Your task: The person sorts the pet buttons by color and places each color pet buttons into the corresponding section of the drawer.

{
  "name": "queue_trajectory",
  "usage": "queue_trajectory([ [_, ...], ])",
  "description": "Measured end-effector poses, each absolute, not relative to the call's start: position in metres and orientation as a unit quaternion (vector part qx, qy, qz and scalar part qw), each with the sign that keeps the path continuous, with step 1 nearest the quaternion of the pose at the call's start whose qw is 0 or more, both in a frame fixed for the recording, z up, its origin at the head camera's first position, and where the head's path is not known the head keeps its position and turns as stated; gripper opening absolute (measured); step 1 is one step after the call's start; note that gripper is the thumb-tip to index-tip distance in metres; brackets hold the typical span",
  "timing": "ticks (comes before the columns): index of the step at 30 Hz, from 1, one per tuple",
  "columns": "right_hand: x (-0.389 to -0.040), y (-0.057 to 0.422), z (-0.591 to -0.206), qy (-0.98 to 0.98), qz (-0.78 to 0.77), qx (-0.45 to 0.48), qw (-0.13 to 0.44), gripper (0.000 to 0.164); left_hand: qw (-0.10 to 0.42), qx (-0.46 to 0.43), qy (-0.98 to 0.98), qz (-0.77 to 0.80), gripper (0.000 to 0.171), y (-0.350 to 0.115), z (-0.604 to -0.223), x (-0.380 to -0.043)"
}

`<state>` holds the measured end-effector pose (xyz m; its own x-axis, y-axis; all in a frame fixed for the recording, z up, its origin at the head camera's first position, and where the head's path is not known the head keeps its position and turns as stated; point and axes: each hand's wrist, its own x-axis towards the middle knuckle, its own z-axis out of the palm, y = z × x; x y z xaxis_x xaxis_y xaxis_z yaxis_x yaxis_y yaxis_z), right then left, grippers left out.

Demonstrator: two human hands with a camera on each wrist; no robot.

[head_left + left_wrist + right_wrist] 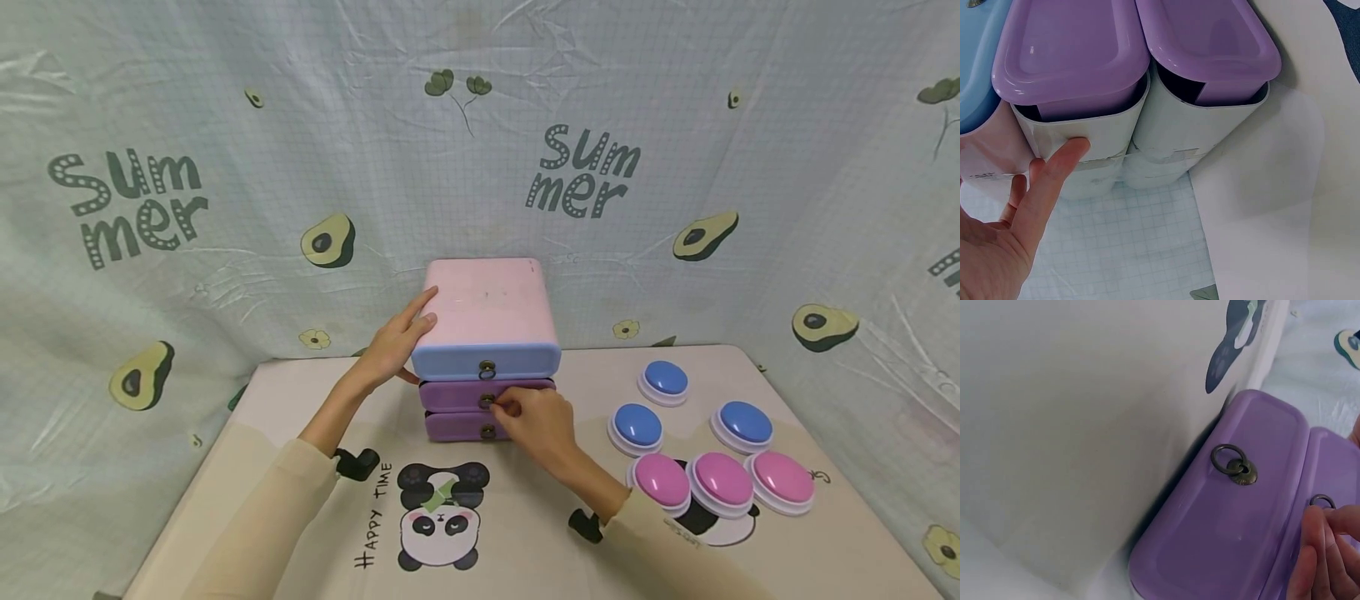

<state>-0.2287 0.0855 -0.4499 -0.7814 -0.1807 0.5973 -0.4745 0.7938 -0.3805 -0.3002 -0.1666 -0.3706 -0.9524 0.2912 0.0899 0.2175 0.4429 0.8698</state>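
Observation:
A small chest of drawers (487, 300) has a pink top, a blue top drawer (450, 362) and two purple drawers below. My left hand (390, 346) rests against the chest's left side with its fingers extended. In the left wrist view, its thumb touches the white casing (1104, 134) of the middle tier. Both purple fronts stand slightly out from their casings there. My right hand (542, 421) pinches the ring pull (1321, 500) of the middle purple drawer (450, 395). On the bottom purple drawer (1210, 537), the brass ring pull (1229, 459) is untouched.
To the right on the table stand three blue push buttons (666, 377) and three pink push buttons (720, 479) on white bases. The tablecloth bears a panda print (441, 525). A patterned curtain (480, 167) hangs behind the chest.

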Motion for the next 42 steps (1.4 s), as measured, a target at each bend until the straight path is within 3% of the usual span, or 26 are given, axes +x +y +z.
queue_trajectory([
  [14, -0.2280, 0.0800, -0.4486, -0.901, 0.256, 0.160, 0.311, 0.011, 0.037, 0.148, 0.850, 0.505, 0.058, -0.1661, -0.3699, -0.3005],
  [42, -0.2226, 0.0778, -0.4500, -0.893, 0.301, 0.161, 0.293, 0.008, 0.037, 0.157, 0.844, 0.511, 0.058, -0.1662, -0.3680, -0.2993],
])
